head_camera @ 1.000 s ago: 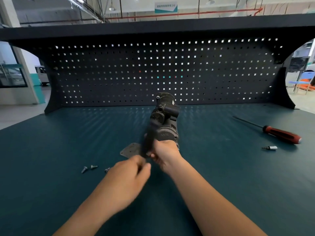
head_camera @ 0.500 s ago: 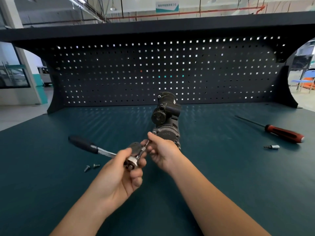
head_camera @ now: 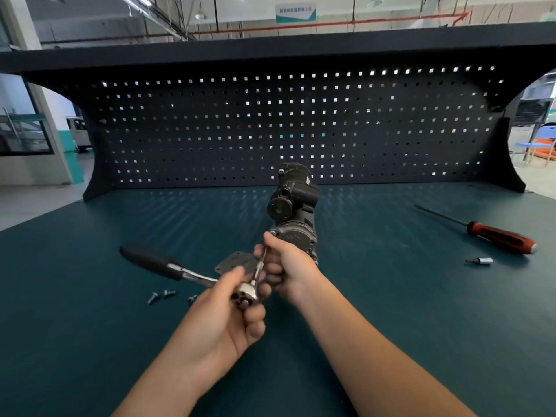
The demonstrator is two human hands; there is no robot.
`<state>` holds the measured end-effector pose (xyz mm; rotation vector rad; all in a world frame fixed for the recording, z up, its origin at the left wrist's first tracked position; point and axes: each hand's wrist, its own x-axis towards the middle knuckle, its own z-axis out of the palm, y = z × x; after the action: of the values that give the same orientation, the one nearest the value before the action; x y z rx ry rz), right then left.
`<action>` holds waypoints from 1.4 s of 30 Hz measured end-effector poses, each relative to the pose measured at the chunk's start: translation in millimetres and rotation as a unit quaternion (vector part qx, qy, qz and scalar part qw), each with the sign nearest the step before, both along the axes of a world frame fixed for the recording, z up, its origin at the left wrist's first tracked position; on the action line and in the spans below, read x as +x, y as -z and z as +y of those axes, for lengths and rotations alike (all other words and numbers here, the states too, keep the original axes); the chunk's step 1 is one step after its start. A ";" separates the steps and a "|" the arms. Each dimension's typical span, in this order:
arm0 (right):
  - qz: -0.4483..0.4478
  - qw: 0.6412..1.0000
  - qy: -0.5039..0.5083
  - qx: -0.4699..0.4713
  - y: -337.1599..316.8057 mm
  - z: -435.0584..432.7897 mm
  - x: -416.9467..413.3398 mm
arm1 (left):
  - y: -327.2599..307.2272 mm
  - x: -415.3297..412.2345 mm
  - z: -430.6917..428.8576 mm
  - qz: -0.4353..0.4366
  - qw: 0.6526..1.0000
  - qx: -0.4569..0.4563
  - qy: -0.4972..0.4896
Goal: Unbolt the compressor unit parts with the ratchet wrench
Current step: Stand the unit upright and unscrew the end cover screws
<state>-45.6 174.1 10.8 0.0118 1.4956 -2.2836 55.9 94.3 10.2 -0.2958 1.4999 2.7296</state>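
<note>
Head view: left hand [head_camera: 221, 322], right hand [head_camera: 287, 267], grips tight around ratchet wrench [head_camera: 156, 263]; compressor unit [head_camera: 293, 200] lettering illegible.

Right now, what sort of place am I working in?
Most likely a factory workshop: a workbench with a perforated tool panel behind it, a screwdriver and loose bolts on top, and a red pipe under a high ceiling.

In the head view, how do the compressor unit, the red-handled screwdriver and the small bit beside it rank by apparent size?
1. compressor unit: bulkiest, though a hand partly hides it.
2. screwdriver: longer than the unit but thin, so these two are close.
3. bit: clearly the smallest.
</note>
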 end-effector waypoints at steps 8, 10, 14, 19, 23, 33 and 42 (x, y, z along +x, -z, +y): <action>0.126 0.969 0.081 0.198 3.7 -3.2 -4.2 | -6.9 -0.5 -4.6 0.098 0.792 -0.602 -0.022; 0.120 0.980 0.056 0.149 3.5 -3.1 -3.3 | 0.6 -2.1 -0.7 0.131 0.668 -0.731 -0.042; 0.092 0.986 0.061 0.121 2.5 -1.1 -1.0 | 7.1 -2.9 5.5 0.120 0.823 -0.555 -0.010; -0.001 0.999 0.031 0.022 -1.8 0.6 3.4 | -3.7 3.7 2.3 0.008 0.998 0.008 0.066; 0.064 0.989 0.045 0.127 0.5 -0.4 3.3 | -8.7 2.0 -3.6 0.000 0.973 -0.230 0.027; 0.144 0.973 0.091 0.155 10.1 0.8 -1.7 | 8.1 -1.6 2.2 0.104 0.766 -0.634 -0.028; 0.124 0.969 0.082 0.198 1.5 -5.2 3.3 | -8.5 -0.9 -14.3 -0.002 0.995 -0.101 0.009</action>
<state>-42.4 168.9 9.3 -0.0396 2.1357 -2.1272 55.0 80.0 18.7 -0.2882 1.7727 2.5642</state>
